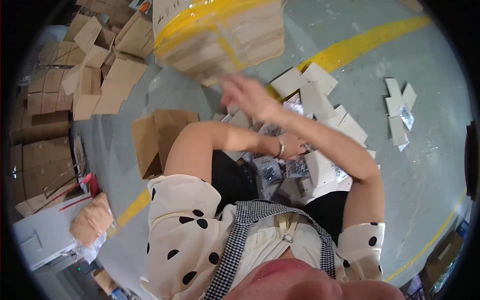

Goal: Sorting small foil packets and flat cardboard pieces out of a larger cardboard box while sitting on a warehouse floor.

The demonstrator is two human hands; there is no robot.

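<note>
overhead, right hand (245,92) spread with loose grip beneath the wrapped bundle (220,37); left hand (292,145) unclear.

Cream black-dotted blouse (185,235), checked straps, wrist bracelet (280,148)

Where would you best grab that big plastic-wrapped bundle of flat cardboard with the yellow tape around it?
Probably by its two short ends, one hand at each, coming in from the sides. The bundle is a wide, thick stack of flat sheets, too deep for a one-handed grip, and its clear wrap looks slippery. The yellow tape band may bear a hooked finger. The right hand, fingers spread, is raised just below its near edge.
</note>
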